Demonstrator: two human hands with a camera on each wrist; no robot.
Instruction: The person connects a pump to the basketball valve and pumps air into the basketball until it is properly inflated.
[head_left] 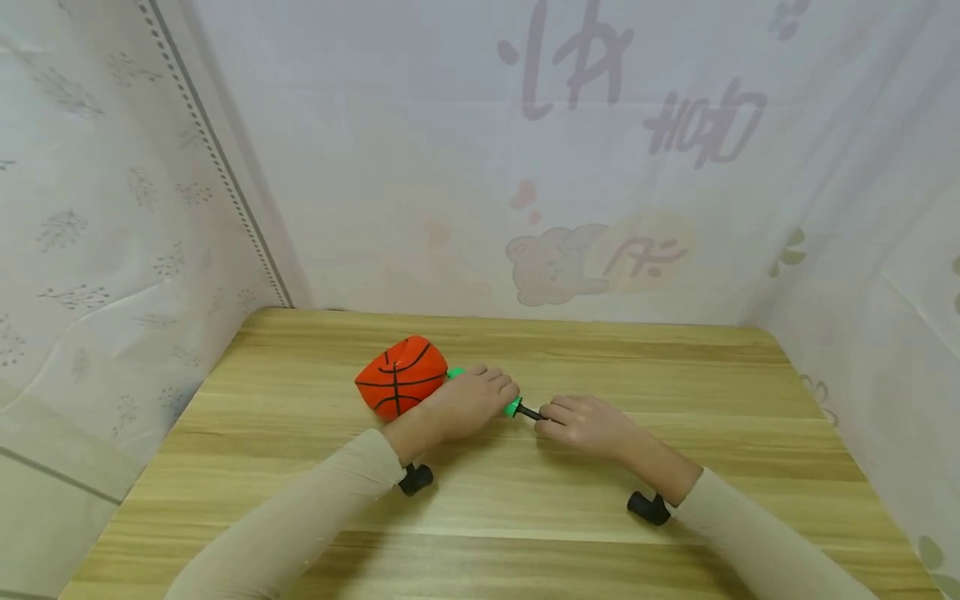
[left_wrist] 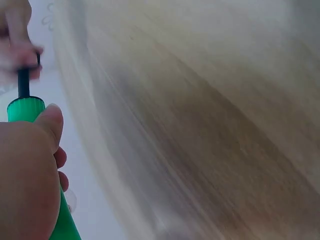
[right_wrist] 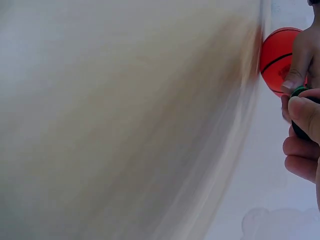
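A green hand pump (head_left: 513, 407) with a black rod (head_left: 531, 412) is held between the two hands above the table. My left hand (head_left: 467, 405) wraps round its green barrel, thumb along the side in the left wrist view. At the rod's outer end, my right hand (head_left: 588, 427) grips the black handle (right_wrist: 299, 131), most of which the fingers hide. A partly deflated orange toy basketball (head_left: 401, 379), creased and pointed on one side, is at the pump's left end. A green piece reaches the ball's side; the exact joint is too small to tell.
The wooden table (head_left: 555, 500) runs up to a pale printed cloth (head_left: 390, 183) at the back, with cloth at both sides too. Black wrist mounts (head_left: 648, 507) stick out below both wrists.
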